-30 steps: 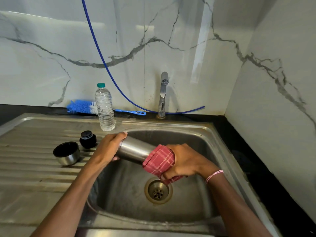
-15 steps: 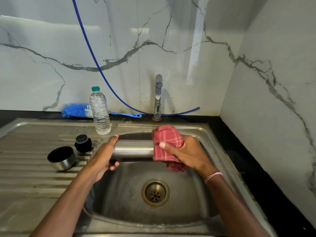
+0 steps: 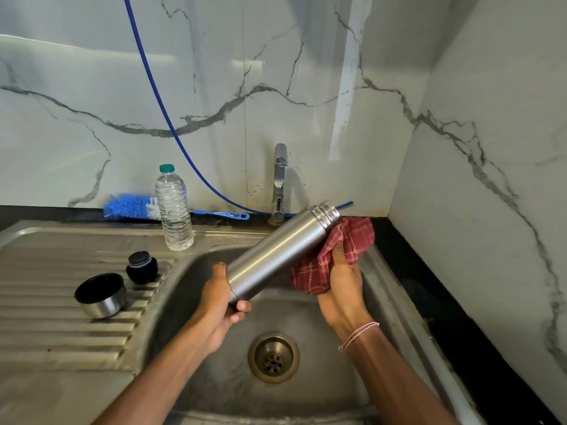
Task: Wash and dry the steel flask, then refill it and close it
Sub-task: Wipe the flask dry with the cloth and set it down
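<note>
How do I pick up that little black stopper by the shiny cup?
Pinch the black stopper around its wide round base, coming straight down from above. It stands upright on the ribbed draining board with a narrower top, and the steel cup sits close beside it, so a sideways reach would likely bump that.

Steel sink unit [image 3: 76, 233], set in black counter [image 3: 429, 286]. Tap [image 3: 279, 182] at back edge, landmark.
- Basin [image 3: 291, 314] below tap, drain [image 3: 273, 357] straight in front.
- Ribbed drainboard [image 3: 46, 317] left of tap.
- Water bottle [image 3: 174, 210]: upright on rim, left of tap.
- Bottle brush [image 3: 132, 207]: lying on counter strip, farther left, behind bottle.
- Black stopper [image 3: 141, 267]: on drainboard, front-left of tap.
- Steel cup [image 3: 101, 296]: beside stopper, farther from tap, seemingly mouth-up and tilted on ribs.
</note>
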